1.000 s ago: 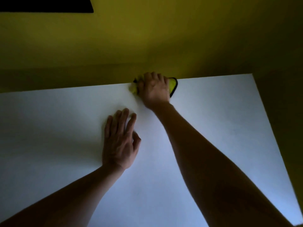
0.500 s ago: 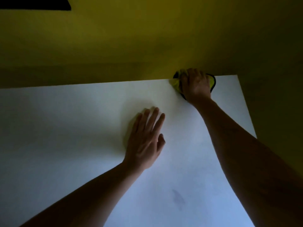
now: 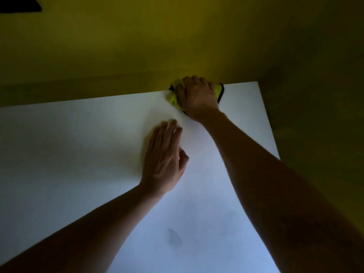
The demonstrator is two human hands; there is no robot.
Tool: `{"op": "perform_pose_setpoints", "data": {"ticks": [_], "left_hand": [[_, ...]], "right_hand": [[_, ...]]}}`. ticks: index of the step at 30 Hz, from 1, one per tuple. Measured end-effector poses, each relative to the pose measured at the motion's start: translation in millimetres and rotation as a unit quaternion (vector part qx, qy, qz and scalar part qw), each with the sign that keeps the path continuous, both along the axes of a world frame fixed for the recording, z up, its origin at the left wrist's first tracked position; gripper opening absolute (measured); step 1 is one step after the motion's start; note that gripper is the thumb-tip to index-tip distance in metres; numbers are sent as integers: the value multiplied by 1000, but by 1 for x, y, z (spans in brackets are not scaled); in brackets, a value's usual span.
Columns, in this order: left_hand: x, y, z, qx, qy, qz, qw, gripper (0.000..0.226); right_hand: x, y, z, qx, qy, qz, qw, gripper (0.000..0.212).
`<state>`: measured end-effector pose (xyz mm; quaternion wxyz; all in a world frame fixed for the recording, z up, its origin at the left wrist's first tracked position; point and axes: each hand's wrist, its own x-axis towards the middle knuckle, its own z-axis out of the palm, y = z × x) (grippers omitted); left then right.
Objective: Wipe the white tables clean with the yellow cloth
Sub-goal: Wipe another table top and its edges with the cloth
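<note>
A white table fills most of the view. At its far edge lies the yellow cloth with a black trim, bunched under my right hand. That hand's fingers curl over the cloth and grip it against the tabletop. My left hand lies flat on the table a little nearer to me, fingers straight and together, holding nothing. A dark smudge marks the table surface near the front.
A yellow wall rises right behind the table's far edge and runs down the right side. A dark shape sits in the top left corner. The table's right edge slants from the far corner toward me.
My right hand slid the cloth right along the far edge, then back a little to the left. My left hand stayed flat on the table. The view shifted left.
</note>
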<state>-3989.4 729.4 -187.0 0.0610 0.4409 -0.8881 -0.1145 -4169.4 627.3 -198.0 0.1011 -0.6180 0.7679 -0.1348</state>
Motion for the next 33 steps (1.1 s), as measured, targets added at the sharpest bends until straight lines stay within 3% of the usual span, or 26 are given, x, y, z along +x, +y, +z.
{"op": "perform_pose_setpoints", "data": {"ticks": [4, 8, 14, 18, 22, 26, 28, 33], "left_hand": [[-24, -5, -1, 13, -8, -18, 1000, 63], [-25, -4, -3, 7, -15, -10, 1000, 64], [-24, -5, -5, -6, -22, -10, 1000, 65], [-25, -6, -6, -13, 3, -15, 1000, 62], [-27, -6, -3, -9, 10, -12, 1000, 61], [-29, -5, -2, -5, 7, -7, 1000, 63], [-29, -4, -2, -10, 9, -6, 1000, 63], [-27, -4, -10, -18, 1, -8, 1000, 65]], "right_hand": [[-61, 17, -3, -11, 26, -55, 998, 40], [-50, 11, -2, 1, 25, -73, 997, 41], [14, -13, -2, 20, 17, 56, 998, 44], [-25, -9, -4, 40, 46, 69, 996, 45], [-132, 25, -3, -5, 151, -36, 988, 33], [-153, 30, -9, 42, 58, -192, 979, 46], [-132, 25, -9, 21, 71, -216, 974, 45], [-31, 5, 1, 28, 31, -4, 999, 38]]}}
